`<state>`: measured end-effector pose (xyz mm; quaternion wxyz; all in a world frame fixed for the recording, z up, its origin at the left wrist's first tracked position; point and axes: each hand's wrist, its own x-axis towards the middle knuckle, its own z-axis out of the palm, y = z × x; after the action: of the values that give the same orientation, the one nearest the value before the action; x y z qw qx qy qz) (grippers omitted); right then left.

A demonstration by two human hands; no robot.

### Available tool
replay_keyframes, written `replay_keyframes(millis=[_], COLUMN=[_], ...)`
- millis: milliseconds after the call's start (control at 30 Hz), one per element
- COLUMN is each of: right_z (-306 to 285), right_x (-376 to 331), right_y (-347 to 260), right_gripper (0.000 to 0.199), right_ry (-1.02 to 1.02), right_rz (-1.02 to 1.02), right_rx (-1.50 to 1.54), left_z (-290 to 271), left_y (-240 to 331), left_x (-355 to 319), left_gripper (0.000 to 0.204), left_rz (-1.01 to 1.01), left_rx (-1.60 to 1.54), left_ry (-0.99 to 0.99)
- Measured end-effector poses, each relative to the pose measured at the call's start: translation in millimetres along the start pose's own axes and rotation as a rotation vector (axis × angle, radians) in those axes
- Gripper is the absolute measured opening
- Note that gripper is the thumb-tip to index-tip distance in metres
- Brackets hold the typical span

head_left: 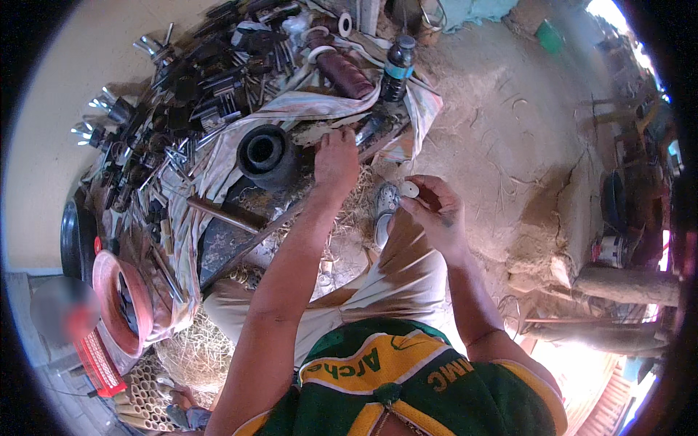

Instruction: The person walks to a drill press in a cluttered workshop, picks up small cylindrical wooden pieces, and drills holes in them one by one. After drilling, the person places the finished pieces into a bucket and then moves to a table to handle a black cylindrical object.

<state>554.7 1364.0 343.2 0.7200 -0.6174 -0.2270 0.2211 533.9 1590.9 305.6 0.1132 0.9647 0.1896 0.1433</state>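
Observation:
My right hand (pixel 438 211) pinches a small white disc (pixel 411 189) with a dark dot at its middle, held above the ground beside my shoe. Over the low work surface, my left hand (pixel 337 160) points away from me with its fingers curled down; their tips and anything under them are hidden. Left of it stands a thick black round block (pixel 267 156) with a ringed hollow in its top. A brown rod-like handle (pixel 225 216) lies nearer to me. Beyond my left hand, a dark bottle (pixel 398 69) with a blue band stands upright on the cloth.
Many dark metal tools and rods (pixel 211 94) crowd the striped cloth (pixel 291 107) at the far left. A dark red roll (pixel 342 71) lies behind. At the left are a reddish bowl (pixel 120 301) and several bundled tubes (pixel 145 392). Logs (pixel 629 285) lie at the right.

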Motion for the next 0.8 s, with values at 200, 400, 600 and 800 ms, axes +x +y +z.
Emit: replay_keyframes(millis=[200,400,600,800], right_z=[-4.3,9.1,24.0,32.9], right_x=[8.7,13.6,12.8,9.4], right_y=[13.2,26.2,25.7,19.9], right_gripper=[0.037,0.037,0.035,0.032], right_ry=[-0.018,-0.04,-0.12,-0.077], right_rz=[0.028,0.102,0.11,0.08], right_rx=[0.02,-0.018,-0.292,-0.176], left_z=[-66.0,-169.0,-218.2,-228.2], left_y=[-2.3,-31.3,-71.9,-84.7], left_x=[-47.8,-97.4,-92.8,-77.6], left_gripper=[0.034,0.03,0.027,0.022], left_rz=[-0.031,-0.398,-0.439,-0.363], left_rx=[-0.45,-0.905,-1.067,-0.732], left_ry=[0.145,0.291,0.567,0.511])
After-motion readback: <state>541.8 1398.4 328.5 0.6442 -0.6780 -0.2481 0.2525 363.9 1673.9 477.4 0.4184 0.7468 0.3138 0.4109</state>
